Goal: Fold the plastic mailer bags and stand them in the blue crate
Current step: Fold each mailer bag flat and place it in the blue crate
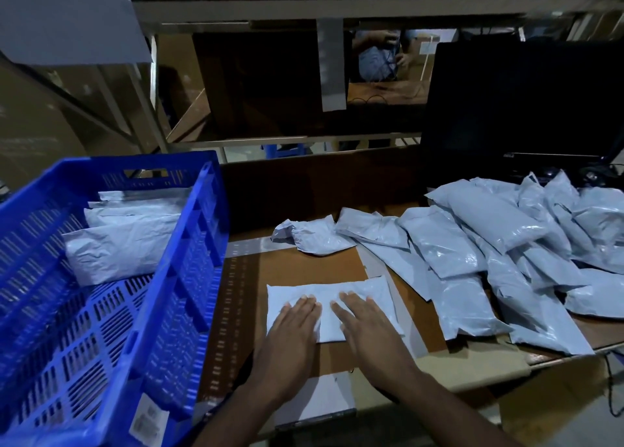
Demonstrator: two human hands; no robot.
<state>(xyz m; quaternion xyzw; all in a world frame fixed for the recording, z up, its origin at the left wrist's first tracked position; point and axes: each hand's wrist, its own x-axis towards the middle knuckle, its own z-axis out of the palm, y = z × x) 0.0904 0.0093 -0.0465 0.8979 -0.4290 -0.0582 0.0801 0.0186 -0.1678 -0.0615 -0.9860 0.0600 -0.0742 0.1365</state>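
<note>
A folded mailer point(363, 286) is pressed flat on the cardboard-covered table point(314, 264) by both hands. The left hand point(292, 328) is laid palm down on the mailer's left half, its fingers straight and close together, with nothing gripped. The right hand point(368, 321) is laid the same way on the right half, fingers straight and flat, also with nothing gripped. The two hands are set just beside each other, their fingertips pointing away from the person, and a narrow strip of the mailer is seen between them.

To the left of the hands the blue crate point(182, 277) is seen, tilted, with its slotted wall nearest the left hand. Inside it, toward its far end, folded mailers point(125, 240) are stood on edge in a row, leaning against one another.

Beyond the fingertips a crumpled mailer point(314, 235) is seen lying alone on the table. To the right of the right hand, and farther off, a loose pile of unfolded mailers point(499, 240) is spread, overlapping, across the table to its right edge. Behind that pile a dark monitor point(526, 108) is stood. Past the table, metal shelving point(270, 7) and brown cartons are seen in dim light.
</note>
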